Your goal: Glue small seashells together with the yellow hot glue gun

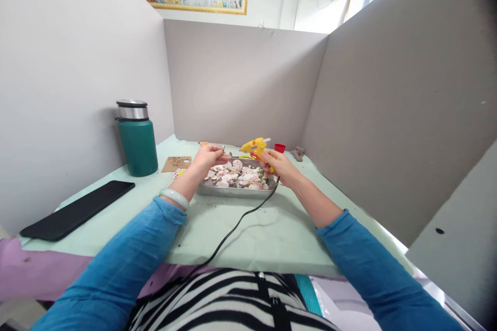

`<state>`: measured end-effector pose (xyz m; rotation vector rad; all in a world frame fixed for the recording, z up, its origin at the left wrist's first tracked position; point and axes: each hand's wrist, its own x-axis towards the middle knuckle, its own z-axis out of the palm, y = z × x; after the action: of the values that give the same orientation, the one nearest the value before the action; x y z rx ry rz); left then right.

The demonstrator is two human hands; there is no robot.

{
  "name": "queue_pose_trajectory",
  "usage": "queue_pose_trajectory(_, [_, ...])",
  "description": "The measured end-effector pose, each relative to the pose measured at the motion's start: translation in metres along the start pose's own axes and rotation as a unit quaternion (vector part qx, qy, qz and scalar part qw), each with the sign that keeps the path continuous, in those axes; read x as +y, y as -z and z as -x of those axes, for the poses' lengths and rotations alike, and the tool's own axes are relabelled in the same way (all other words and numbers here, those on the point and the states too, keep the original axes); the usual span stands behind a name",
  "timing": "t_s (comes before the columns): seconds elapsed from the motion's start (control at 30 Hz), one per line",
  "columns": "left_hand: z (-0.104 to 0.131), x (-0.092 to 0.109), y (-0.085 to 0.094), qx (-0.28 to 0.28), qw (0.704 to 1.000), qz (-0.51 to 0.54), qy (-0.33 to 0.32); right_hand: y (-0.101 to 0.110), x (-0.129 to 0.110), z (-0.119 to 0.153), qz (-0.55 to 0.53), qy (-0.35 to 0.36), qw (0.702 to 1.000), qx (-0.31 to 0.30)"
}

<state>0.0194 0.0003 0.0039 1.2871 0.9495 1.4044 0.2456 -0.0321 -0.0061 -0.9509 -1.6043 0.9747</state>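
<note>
My right hand (277,165) is wrapped round the grip of a yellow hot glue gun (254,146), its nozzle pointing left and a clear glue stick poking out of its back. A black cord trails from the gun toward my lap. My left hand (209,159) is closed in a pinch, a little left of the nozzle and apart from it; the small thing between its fingertips is too small to name. Beneath both hands stands a shallow metal tray (233,192) filled with several seashells (248,180), white, pinkish and speckled.
A green bottle (137,146) and a black phone-like slab (79,210) are at the left. Behind my left hand lies a brown card (176,164). A red cup (279,148) and a brownish object (297,153) stand at the back right. Grey partitions (244,83) enclose the table.
</note>
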Motion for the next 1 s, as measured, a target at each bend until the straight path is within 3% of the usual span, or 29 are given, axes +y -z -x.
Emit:
queue_pose_trajectory(0.13, [0.001, -0.002, -0.002, -0.038, 0.999, 0.015, 0.032, -0.003, 0.004, 0.002, -0.137, 0.024, 0.99, -0.031])
queue_pose_trajectory(0.47, [0.001, -0.004, -0.002, -0.172, 0.968, 0.156, 0.096, -0.003, 0.017, 0.005, -0.151, 0.038, 0.982, -0.103])
queue_pose_trajectory(0.7, [-0.001, -0.006, -0.001, -0.184, 0.947, 0.225, 0.139, -0.003, 0.018, 0.007, -0.153, 0.027, 0.98, -0.125])
queue_pose_trajectory(1.0, [0.002, -0.004, -0.001, -0.225, 0.934, 0.245, 0.132, -0.001, 0.02, 0.007, -0.153, 0.022, 0.979, -0.132])
